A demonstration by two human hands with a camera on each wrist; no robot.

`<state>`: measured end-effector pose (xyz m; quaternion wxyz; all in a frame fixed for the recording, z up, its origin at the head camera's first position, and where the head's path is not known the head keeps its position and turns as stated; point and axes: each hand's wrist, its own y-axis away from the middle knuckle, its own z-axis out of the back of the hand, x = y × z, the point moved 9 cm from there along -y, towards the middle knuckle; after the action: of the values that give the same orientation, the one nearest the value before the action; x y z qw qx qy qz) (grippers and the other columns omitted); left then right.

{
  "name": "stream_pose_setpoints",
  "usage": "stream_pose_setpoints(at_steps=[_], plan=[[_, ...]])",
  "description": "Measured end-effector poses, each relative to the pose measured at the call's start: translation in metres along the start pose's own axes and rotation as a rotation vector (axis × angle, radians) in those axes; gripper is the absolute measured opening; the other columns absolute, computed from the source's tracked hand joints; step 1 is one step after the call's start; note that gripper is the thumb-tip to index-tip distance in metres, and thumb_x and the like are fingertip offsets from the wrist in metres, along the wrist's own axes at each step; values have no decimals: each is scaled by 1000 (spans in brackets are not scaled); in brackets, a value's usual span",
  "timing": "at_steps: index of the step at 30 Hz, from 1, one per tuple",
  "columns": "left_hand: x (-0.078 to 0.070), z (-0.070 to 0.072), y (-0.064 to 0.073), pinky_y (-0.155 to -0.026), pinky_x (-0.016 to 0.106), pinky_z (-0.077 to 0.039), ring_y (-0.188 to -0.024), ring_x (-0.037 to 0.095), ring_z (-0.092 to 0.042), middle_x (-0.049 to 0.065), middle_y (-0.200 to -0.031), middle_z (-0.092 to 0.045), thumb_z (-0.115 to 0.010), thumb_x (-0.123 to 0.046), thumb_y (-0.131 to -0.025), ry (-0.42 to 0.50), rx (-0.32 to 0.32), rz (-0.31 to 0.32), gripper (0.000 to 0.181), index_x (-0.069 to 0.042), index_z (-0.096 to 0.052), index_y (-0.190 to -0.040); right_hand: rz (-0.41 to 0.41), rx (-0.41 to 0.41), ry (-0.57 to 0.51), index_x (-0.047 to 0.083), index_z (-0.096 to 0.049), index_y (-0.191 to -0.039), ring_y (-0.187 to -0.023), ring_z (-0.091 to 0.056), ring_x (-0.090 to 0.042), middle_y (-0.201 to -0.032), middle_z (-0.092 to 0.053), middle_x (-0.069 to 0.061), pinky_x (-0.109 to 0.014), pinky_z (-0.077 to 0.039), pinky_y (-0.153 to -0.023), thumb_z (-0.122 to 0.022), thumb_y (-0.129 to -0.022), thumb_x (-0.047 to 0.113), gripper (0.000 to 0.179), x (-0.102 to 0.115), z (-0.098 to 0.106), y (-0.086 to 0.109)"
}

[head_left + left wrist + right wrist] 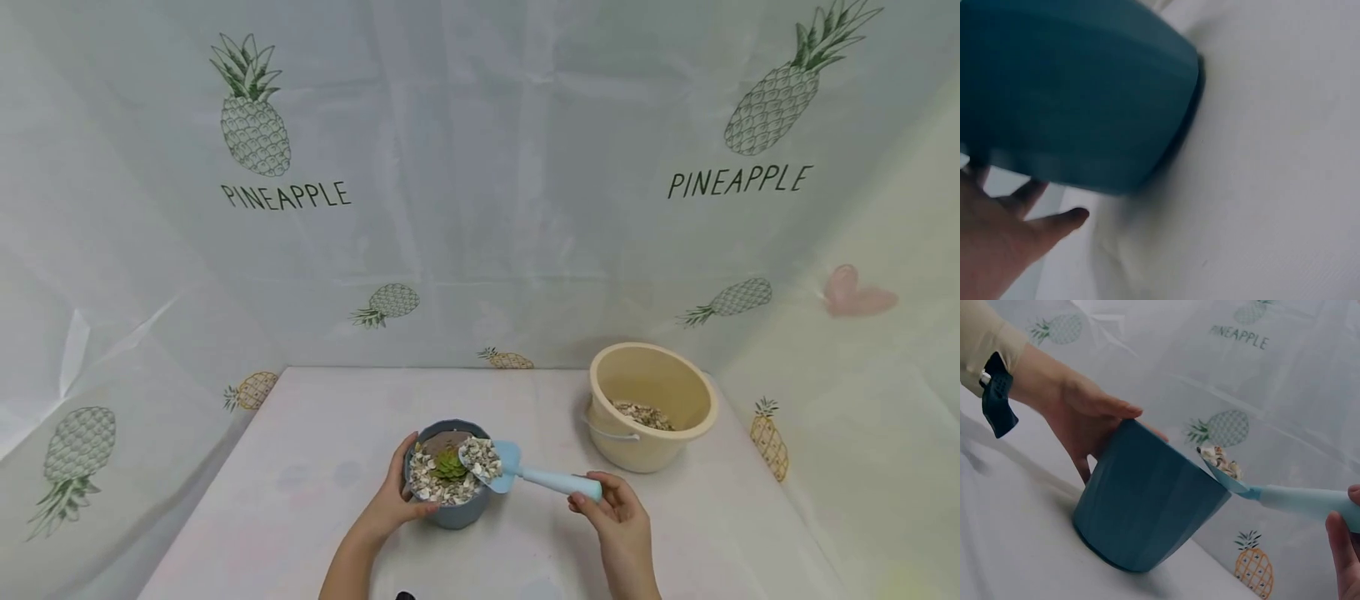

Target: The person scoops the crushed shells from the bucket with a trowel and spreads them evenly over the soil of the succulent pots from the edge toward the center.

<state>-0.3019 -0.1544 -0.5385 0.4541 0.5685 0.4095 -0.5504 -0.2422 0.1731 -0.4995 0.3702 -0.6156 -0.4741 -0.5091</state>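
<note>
A blue-grey flower pot [456, 518] stands on the table, with a green succulent [450, 465] in its middle. Pale stone chips [429, 490] cover the near part of the pot's surface, while brown soil [444, 442] shows at the far side. My left hand [392, 502] grips the pot's left side, thumb at the near rim. In my right hand [622, 515] is the handle of a light blue shovel [561, 482]. Its blade, heaped with stone chips [1221, 464], lies over the pot's right rim. The right wrist view shows the blade's underside right at that rim [1213, 481].
A cream bucket [637, 457] with a handle stands at the back right and holds more stone chips [643, 414]. White cloth printed with pineapples [255, 137] hangs behind and beside the table [330, 400]. A small dark object [405, 596] shows at the near edge.
</note>
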Motion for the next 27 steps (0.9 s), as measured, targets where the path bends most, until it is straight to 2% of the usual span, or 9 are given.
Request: stream_pose_setpoints(at_steps=[3, 9, 15, 20, 27], plan=[[2, 1, -6, -110, 65, -9, -145, 41, 4, 15, -162, -1, -89, -21, -72, -8, 87, -11, 119, -25, -7, -157, 16, -4, -2, -4, -54, -122, -87, -69, -20, -109, -67, -9, -32, -56, -81, -74, -84, 1, 43, 1, 1, -1], [0, 5, -17, -109, 67, -5, -145, 37, 11, 10, -162, -1, -89, -25, -71, -66, 259, -33, 119, -28, -7, -158, 55, 0, -9, 0, -53, -127, -88, -69, -20, -112, -66, -10, -34, -56, -80, -70, -89, 2, 42, 6, 0, -3], [-4, 12, -29, -107, 69, -16, -144, 46, 2, 12, -161, -3, -90, -34, -69, -125, 395, -72, 122, -27, -6, -158, 116, 58, -18, -3, -51, -129, -89, -69, -22, -112, -62, -16, -36, -55, -83, -66, -93, 5, 40, 14, -11, -7], [-5, 11, -31, -106, 71, -17, -141, 52, 1, 14, -161, -2, -88, -38, -70, -132, 429, -47, 119, -32, -7, -157, 139, 69, -37, -4, -51, -123, -85, -69, -19, -106, -62, -14, -33, -55, -83, -62, -95, 5, 32, 18, -15, -10], [-5, 2, -23, -108, 69, -13, -143, 47, 3, 17, -160, -3, -89, -26, -71, -110, 357, -29, 121, -26, -5, -158, 209, 63, -140, -7, -51, -120, -81, -68, -17, -101, -65, -8, -29, -56, -78, -57, -95, -4, 25, 26, -14, -10]])
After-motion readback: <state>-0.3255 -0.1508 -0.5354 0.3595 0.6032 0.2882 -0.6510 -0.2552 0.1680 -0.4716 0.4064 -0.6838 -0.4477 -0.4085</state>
